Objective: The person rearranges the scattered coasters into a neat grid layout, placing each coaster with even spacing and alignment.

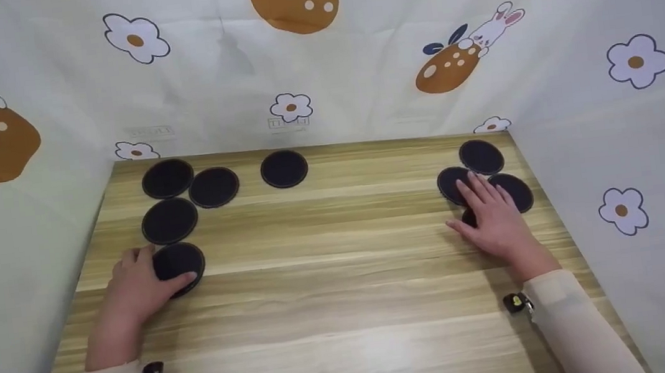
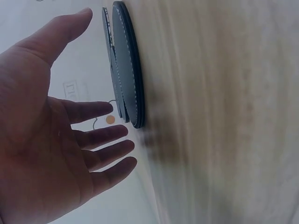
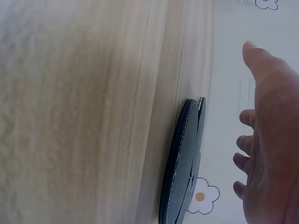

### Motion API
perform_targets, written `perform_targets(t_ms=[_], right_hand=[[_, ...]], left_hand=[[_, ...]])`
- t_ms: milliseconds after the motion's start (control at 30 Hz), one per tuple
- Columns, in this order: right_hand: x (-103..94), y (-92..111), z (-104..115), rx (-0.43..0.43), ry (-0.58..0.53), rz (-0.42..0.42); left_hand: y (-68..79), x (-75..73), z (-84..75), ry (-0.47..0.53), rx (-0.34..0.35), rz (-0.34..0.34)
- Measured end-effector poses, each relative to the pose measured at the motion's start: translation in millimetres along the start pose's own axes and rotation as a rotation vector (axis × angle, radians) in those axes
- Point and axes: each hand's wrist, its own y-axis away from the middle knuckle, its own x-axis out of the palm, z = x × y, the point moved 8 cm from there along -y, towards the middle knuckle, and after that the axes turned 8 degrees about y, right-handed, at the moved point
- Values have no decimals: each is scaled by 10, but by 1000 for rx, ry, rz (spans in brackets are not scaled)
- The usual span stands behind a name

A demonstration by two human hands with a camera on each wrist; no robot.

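Round black coasters with stitched edges lie on a wooden table. In the head view my left hand is at the nearest left coaster, thumb over its right side and fingers by its left edge. The left wrist view shows that hand's fingers spread and a thick-edged coaster beyond them. My right hand is over the right cluster, straight fingers overlapping a left coaster and a right coaster. Its palm mostly hides a near coaster. A far coaster lies beyond the fingertips.
Three more coasters, one at the back corner, one beside it and one below, sit beyond my left hand. A lone coaster lies near the table's back edge. Patterned cloth walls the wooden table on three sides.
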Motion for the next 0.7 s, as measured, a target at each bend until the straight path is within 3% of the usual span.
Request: perform_targets(t_ms=[400, 700], right_hand=[[28, -13, 18, 3, -6, 19], [8, -9, 34, 5, -27, 6]], left_hand=[[25, 85, -38, -26, -10, -14], [21, 87, -96, -45, 27, -43]])
